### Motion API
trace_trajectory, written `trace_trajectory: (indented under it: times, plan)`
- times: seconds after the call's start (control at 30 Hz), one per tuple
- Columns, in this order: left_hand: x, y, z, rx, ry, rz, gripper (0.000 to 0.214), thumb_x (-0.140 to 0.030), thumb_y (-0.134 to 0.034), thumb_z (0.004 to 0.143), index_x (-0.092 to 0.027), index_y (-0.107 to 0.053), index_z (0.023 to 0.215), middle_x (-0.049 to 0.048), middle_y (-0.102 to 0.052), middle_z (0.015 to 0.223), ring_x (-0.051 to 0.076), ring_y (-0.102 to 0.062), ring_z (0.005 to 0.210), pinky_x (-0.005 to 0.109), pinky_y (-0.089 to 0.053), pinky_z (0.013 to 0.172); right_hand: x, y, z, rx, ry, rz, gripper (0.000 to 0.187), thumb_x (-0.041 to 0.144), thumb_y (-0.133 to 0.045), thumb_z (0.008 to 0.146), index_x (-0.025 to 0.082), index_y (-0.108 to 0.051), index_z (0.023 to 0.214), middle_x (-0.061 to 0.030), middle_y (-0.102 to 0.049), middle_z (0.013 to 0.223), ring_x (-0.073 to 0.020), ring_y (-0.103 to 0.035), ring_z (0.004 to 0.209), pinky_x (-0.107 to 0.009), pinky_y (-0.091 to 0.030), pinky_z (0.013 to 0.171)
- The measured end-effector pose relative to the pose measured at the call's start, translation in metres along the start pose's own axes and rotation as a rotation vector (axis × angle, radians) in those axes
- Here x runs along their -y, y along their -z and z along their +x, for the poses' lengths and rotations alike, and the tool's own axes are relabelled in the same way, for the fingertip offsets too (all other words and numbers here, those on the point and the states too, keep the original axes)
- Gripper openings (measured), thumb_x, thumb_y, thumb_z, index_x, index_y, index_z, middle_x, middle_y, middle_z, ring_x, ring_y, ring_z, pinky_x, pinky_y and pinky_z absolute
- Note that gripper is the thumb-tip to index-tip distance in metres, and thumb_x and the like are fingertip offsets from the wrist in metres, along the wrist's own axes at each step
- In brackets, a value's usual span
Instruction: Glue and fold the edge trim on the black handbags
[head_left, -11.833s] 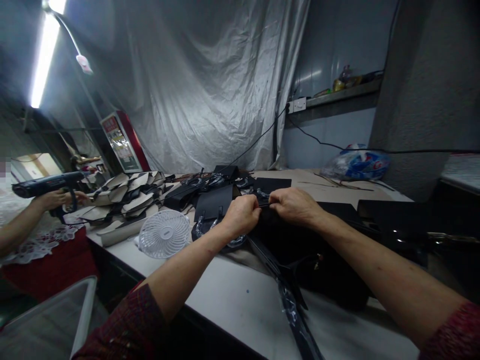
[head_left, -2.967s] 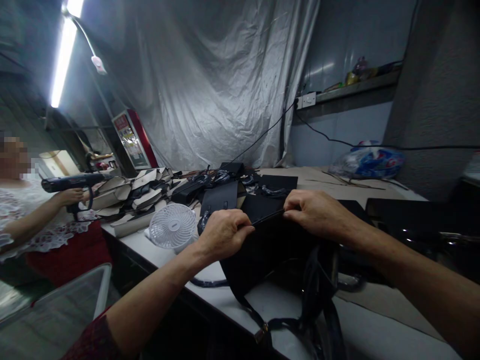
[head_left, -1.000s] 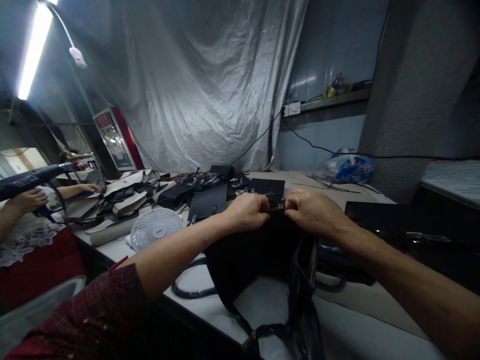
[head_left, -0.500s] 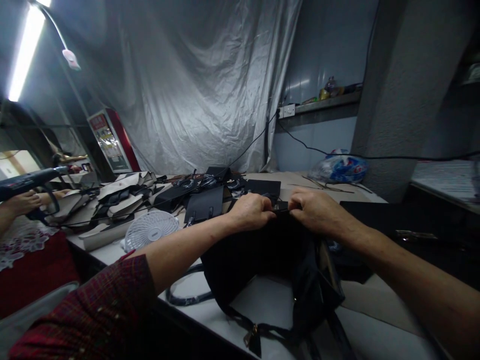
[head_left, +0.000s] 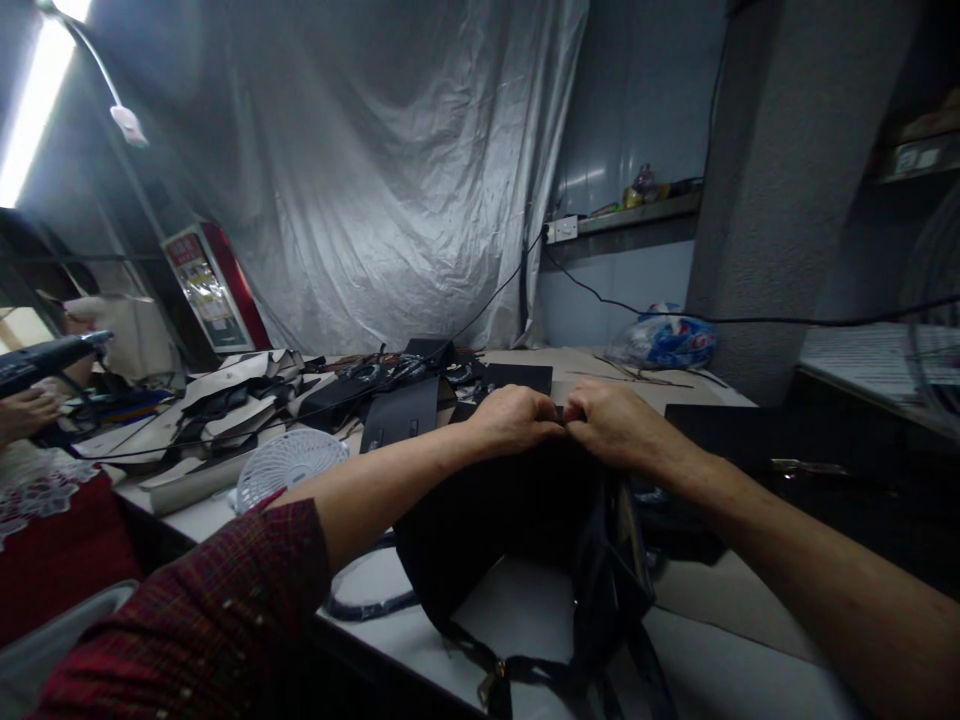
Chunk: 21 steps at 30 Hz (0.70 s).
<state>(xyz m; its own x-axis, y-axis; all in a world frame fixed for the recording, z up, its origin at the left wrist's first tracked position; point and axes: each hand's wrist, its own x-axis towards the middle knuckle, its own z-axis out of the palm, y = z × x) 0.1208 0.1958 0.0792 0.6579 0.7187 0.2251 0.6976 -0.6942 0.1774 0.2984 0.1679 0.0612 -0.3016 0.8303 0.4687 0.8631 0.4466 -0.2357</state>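
- Change: left hand (head_left: 517, 418) and right hand (head_left: 619, 425) drawn closer than half a second ago, fingertips almost meeting; contact hard to tell.
- Both pinching upper edge of black bag (head_left: 454, 545), thumbs against curled fingers; probably means grip narrowed to one short stretch of edge.
- Bag location: below hands, near front of white surface (head_left: 720, 670).
- Bag material: smooth, flat dark side at left, softer creased folds at right, pale inner edge peeking out; interior mostly lost in shadow.
- Gold-coloured metal pull (head_left: 501, 668) low on bag.
- Curved, glossy dark strap (head_left: 375, 608) beside bag, left.
- Farther back: round white fan (head_left: 289, 465), ribbed grille; stiff-looking beige-and-black pieces (head_left: 240, 412), folded, piled.
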Motion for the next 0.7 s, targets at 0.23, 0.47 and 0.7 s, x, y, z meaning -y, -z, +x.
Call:
trace_trajectory:
  times: [0.23,0.47,0.7]
  plan:
    - [-0.017,0.004,-0.004,-0.024,0.051,0.319,0.025,-0.035,-0.059,0.092,-0.018,-0.076,0.088,0.0103,-0.075,0.086,0.028,-0.07,0.085,0.034,-0.05,0.073,-0.003,0.008,-0.009,-0.206,-0.12,0.199,0.01,0.016,-0.057,0.08,0.019,-0.065,0.076,-0.0049,-0.066,0.09,-0.0196,-0.061,0.087,-0.029,-0.044,0.076]
    - [-0.008,0.011,-0.023,-0.081,0.27,0.27,0.022,-0.029,-0.056,0.088,-0.019,-0.073,0.077,0.0081,-0.074,0.081,0.026,-0.07,0.083,0.033,-0.052,0.075,0.011,0.013,-0.08,-0.292,-0.303,0.508,0.049,0.066,-0.052,0.089,0.023,-0.066,0.107,-0.0076,-0.07,0.105,-0.0273,-0.067,0.094,-0.038,-0.054,0.079]
    - [-0.003,0.004,-0.03,-0.046,0.316,0.302,0.021,-0.029,-0.053,0.087,-0.017,-0.07,0.085,0.0113,-0.072,0.085,0.031,-0.07,0.084,0.04,-0.055,0.077,0.048,-0.021,-0.121,-0.307,-0.15,0.445,0.065,0.049,-0.066,0.081,0.023,-0.047,0.137,-0.0127,-0.051,0.142,-0.0311,-0.061,0.119,-0.044,-0.057,0.093]
